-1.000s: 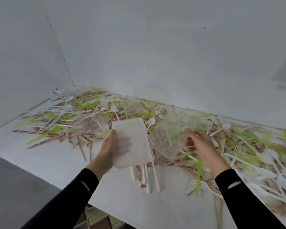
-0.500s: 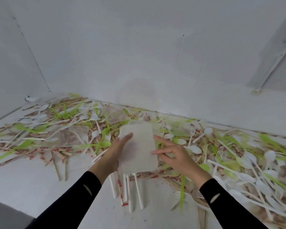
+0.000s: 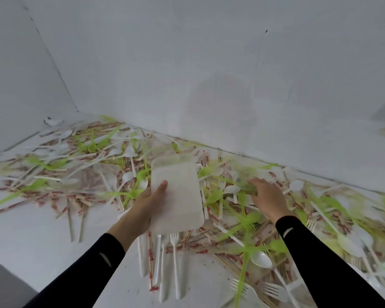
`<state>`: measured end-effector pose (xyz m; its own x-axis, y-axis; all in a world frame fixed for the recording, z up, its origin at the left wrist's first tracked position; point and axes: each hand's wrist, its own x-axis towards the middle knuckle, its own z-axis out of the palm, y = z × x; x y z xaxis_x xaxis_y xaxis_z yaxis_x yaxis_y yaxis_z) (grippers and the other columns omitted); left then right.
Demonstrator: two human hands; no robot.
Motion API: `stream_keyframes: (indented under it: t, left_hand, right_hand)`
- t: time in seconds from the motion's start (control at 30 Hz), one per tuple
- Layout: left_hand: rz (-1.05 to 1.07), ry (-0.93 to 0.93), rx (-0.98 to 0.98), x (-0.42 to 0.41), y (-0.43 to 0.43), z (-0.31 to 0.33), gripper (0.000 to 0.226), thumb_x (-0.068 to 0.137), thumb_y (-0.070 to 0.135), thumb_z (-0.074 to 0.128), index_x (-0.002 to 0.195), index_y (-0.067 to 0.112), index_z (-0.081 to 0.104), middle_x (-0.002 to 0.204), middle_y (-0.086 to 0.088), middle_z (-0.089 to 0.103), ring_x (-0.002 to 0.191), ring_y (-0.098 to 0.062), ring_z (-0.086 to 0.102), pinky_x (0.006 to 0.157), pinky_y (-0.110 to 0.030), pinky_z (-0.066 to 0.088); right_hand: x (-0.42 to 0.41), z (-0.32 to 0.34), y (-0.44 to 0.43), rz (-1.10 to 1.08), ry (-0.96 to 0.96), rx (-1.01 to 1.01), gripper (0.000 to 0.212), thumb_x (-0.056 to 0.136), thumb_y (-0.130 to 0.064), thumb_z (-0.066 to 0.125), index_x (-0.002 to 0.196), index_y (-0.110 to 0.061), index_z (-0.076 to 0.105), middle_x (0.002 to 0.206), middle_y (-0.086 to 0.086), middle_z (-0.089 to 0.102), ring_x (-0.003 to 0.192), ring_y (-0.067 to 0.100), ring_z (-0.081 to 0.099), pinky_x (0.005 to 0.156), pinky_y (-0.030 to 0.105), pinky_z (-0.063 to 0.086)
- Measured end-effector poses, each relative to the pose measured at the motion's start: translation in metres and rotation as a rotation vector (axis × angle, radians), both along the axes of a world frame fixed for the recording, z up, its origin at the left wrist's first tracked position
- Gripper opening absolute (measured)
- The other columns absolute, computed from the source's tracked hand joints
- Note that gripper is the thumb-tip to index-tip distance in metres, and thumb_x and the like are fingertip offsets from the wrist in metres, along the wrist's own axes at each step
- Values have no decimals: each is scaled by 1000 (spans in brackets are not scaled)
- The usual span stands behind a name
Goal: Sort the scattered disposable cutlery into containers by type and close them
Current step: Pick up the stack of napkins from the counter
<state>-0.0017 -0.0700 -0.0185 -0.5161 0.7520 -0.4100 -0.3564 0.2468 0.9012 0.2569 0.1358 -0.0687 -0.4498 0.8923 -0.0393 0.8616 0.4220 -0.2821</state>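
Item: white translucent rectangular container (image 3: 178,196), shallow, rounded at the corners. It is being held in the air above the worktop (image 3: 31,236), tilted, its long side running away from the person. What it is holding inside cannot be made out.

Left hand (image 3: 146,206): it is gripping the container by its left long edge, the thumb (image 3: 162,187) lying across the upper face and the fingers going underneath, out of view. A black sleeve (image 3: 93,270) is covering the forearm.

Right hand (image 3: 268,197): it is reaching out palm down over the litter, well apart from the left hand, fingers stretched towards a blurred clear plastic piece (image 3: 240,176). Whether it is gripping that piece or only hovering at it cannot be told.

Surrounding stock: a heap of disposable cutlery (image 3: 129,174) is spreading over the worktop from the left corner along the foot of the grey wall (image 3: 209,63) to the right edge.
- White forks (image 3: 175,258) are lying side by side just below the container, handles pointing at the person.
- Green forks (image 3: 246,221) are crossing one another under the right forearm.
- A white spoon (image 3: 261,260) is lying bowl up among them.
- Sticks in red-printed paper wrappers (image 3: 78,197) are lying thickly at the left.
- Bare wooden sticks (image 3: 70,221) are poking out of the heap's near left edge.
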Motion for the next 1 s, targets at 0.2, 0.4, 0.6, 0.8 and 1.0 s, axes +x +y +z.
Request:
stream_keyframes:
  t: [0.2, 0.4, 0.6, 0.8, 1.0]
  left_hand:
    - [21, 18, -51, -4, 1, -15, 36, 92, 40, 64, 105, 7, 66, 79, -2, 72, 68, -17, 70, 54, -26, 54]
    - [-121, -180, 116, -9, 0, -23, 49, 86, 4, 67, 133, 6, 52, 116, -16, 69, 100, -30, 70, 72, -40, 59]
    - [-41, -373, 62, -22, -3, -11, 38, 99, 29, 42, 123, 5, 58, 106, -14, 70, 93, -32, 68, 72, -43, 58]
    - [-100, -237, 110, -78, -26, 2, 58, 94, 58, 46, 125, 12, 63, 117, -15, 70, 109, -33, 66, 93, -49, 52]
    - [-85, -81, 173, -150, -65, 2, 37, 95, 23, 63, 128, 9, 57, 119, -15, 69, 109, -32, 66, 91, -48, 55]
  right_hand:
    - [3, -5, 3, -28, 177, 262, 11, 96, -23, 56, 102, -16, 62, 81, -2, 67, 61, 16, 56, 53, 26, 38]
    - [-32, 38, -34, 84, 657, 245, 13, 94, -20, 61, 99, -23, 50, 137, -15, 52, 44, 4, 50, 48, 28, 50]
    - [-85, 45, -99, 551, 625, 223, 37, 90, -26, 57, 126, -15, 59, 112, -8, 68, 131, 5, 48, 105, 35, 47]
    - [-154, 27, -149, 832, 520, 293, 10, 83, -20, 60, 90, -15, 65, 135, -7, 60, 131, 8, 50, 109, 33, 42]
    - [-237, 46, -163, 454, 675, -161, 38, 92, -31, 56, 129, -28, 50, 157, -12, 25, 142, 1, 26, 113, 21, 29]
